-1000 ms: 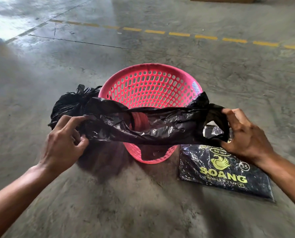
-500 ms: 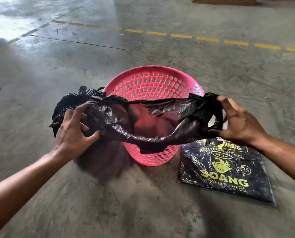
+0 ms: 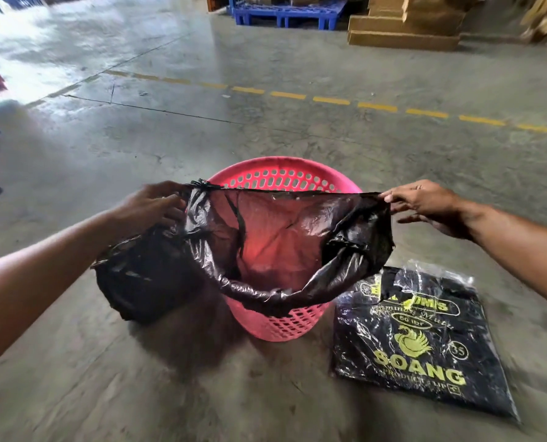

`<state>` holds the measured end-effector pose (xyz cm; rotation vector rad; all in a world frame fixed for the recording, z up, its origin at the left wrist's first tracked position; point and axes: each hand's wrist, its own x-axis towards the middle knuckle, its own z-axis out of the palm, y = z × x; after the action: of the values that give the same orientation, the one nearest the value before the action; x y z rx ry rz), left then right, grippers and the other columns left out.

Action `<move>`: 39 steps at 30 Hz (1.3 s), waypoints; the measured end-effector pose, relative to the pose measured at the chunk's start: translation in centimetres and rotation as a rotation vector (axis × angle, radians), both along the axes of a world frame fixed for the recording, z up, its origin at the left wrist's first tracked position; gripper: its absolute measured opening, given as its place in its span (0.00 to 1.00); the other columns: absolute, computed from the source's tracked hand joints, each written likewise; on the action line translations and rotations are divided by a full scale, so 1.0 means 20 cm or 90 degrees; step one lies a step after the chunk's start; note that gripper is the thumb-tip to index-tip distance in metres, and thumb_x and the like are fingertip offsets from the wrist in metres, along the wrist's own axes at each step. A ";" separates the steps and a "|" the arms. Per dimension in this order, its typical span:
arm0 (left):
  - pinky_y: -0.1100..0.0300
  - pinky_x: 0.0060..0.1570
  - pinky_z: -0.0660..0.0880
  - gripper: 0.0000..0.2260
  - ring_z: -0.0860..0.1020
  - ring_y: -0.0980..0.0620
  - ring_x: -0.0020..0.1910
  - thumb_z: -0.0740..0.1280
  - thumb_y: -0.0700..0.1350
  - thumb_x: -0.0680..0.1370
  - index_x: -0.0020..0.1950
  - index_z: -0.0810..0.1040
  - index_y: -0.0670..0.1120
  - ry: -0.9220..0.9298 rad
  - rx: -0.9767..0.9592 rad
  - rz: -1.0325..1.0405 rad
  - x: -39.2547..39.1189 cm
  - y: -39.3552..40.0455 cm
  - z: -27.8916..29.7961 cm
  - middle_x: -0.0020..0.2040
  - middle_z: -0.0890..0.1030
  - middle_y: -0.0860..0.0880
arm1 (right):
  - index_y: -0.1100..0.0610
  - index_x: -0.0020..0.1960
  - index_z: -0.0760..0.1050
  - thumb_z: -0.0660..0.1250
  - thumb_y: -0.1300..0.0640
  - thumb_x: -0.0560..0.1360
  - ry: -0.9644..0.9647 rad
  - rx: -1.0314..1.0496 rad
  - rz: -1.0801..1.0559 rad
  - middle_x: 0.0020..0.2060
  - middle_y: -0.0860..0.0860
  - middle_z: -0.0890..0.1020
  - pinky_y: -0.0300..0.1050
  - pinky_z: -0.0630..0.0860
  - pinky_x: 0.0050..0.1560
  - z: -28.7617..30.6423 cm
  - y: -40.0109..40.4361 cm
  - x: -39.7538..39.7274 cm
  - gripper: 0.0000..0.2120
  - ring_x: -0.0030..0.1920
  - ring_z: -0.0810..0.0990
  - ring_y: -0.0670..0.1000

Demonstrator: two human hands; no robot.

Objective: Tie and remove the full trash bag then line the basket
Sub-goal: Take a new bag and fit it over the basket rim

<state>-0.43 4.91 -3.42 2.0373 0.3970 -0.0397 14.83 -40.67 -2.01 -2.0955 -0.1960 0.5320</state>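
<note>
Two hands are up in front of me, both gripping the same thin black plastic liner bag [image 3: 285,237] and stretching its mouth wide. My left hand [image 3: 155,204] has its fingers curled shut over the left edge of the rim, and my right hand [image 3: 425,202] pinches the right corner between thumb and forefinger, the other fingers fanned out loose underneath. The liner hangs between the hands right over the round pink perforated plastic basket [image 3: 281,323], thin enough that the pink glows through it, and its sagging lower fold drapes over the near rim. The far rim of the basket pokes out behind the top edge of the liner.

Just below my left hand sits the full black trash bag [image 3: 144,275], bunched at the top, on the concrete floor [image 3: 202,393] beside the basket, looks like it's touching it. Below my right hand lies a flat clear-wrapped pack of black bags with yellow SOANG print [image 3: 422,349], close to the basket's right side.
</note>
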 end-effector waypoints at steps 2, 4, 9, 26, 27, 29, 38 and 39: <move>0.57 0.37 0.79 0.09 0.80 0.51 0.37 0.60 0.43 0.84 0.61 0.77 0.44 0.037 0.006 0.016 0.08 0.01 0.01 0.49 0.78 0.40 | 0.62 0.50 0.84 0.68 0.55 0.78 -0.027 -0.049 -0.014 0.46 0.57 0.84 0.45 0.74 0.44 0.03 0.06 0.03 0.11 0.49 0.79 0.52; 0.51 0.43 0.77 0.20 0.78 0.44 0.42 0.65 0.57 0.76 0.55 0.81 0.41 0.077 0.068 0.037 0.15 0.04 0.02 0.51 0.82 0.37 | 0.64 0.46 0.86 0.73 0.48 0.74 -0.062 -0.122 -0.013 0.43 0.58 0.87 0.43 0.73 0.41 0.04 0.12 0.06 0.18 0.41 0.81 0.51; 0.52 0.41 0.74 0.25 0.79 0.43 0.38 0.70 0.64 0.73 0.42 0.81 0.41 0.073 0.245 0.065 0.23 0.06 0.06 0.38 0.84 0.40 | 0.56 0.36 0.87 0.74 0.38 0.70 -0.194 -0.248 -0.079 0.33 0.54 0.86 0.42 0.74 0.40 0.03 0.19 0.06 0.20 0.37 0.82 0.47; 0.52 0.63 0.78 0.08 0.77 0.53 0.64 0.81 0.50 0.67 0.44 0.87 0.56 -0.212 0.370 -0.175 0.35 -0.16 0.02 0.62 0.77 0.47 | 0.46 0.52 0.83 0.78 0.40 0.66 -0.295 -0.169 0.175 0.58 0.51 0.72 0.43 0.70 0.60 0.04 0.36 -0.01 0.18 0.57 0.75 0.48; 0.50 0.63 0.78 0.07 0.79 0.51 0.62 0.81 0.49 0.68 0.43 0.87 0.56 -0.215 0.358 -0.162 0.36 -0.16 0.01 0.61 0.78 0.47 | 0.47 0.51 0.84 0.78 0.42 0.66 -0.310 -0.200 0.190 0.58 0.51 0.72 0.41 0.67 0.61 0.03 0.38 -0.01 0.17 0.59 0.73 0.48; 0.50 0.64 0.77 0.07 0.81 0.49 0.59 0.80 0.51 0.68 0.40 0.83 0.60 -0.222 0.342 -0.148 0.38 -0.15 0.02 0.60 0.81 0.47 | 0.50 0.46 0.85 0.79 0.48 0.67 -0.374 -0.207 0.148 0.57 0.51 0.75 0.39 0.68 0.58 0.00 0.41 0.01 0.10 0.57 0.76 0.49; 0.60 0.36 0.70 0.04 0.76 0.67 0.28 0.73 0.55 0.73 0.42 0.84 0.56 -0.214 0.266 0.037 0.49 -0.11 -0.01 0.29 0.82 0.62 | 0.54 0.40 0.83 0.75 0.55 0.71 -0.370 -0.055 -0.097 0.33 0.48 0.83 0.35 0.70 0.36 -0.06 0.48 0.18 0.04 0.33 0.79 0.43; 0.61 0.34 0.69 0.05 0.74 0.67 0.25 0.74 0.54 0.73 0.42 0.84 0.54 -0.217 0.262 0.053 0.50 -0.10 -0.02 0.28 0.80 0.65 | 0.53 0.40 0.83 0.76 0.54 0.71 -0.361 -0.045 -0.109 0.32 0.46 0.82 0.34 0.70 0.35 -0.07 0.49 0.19 0.04 0.33 0.78 0.42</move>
<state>9.60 2.93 -3.78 2.3717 0.2884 0.4692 18.72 -30.88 -3.33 -2.2623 -0.3207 -0.1714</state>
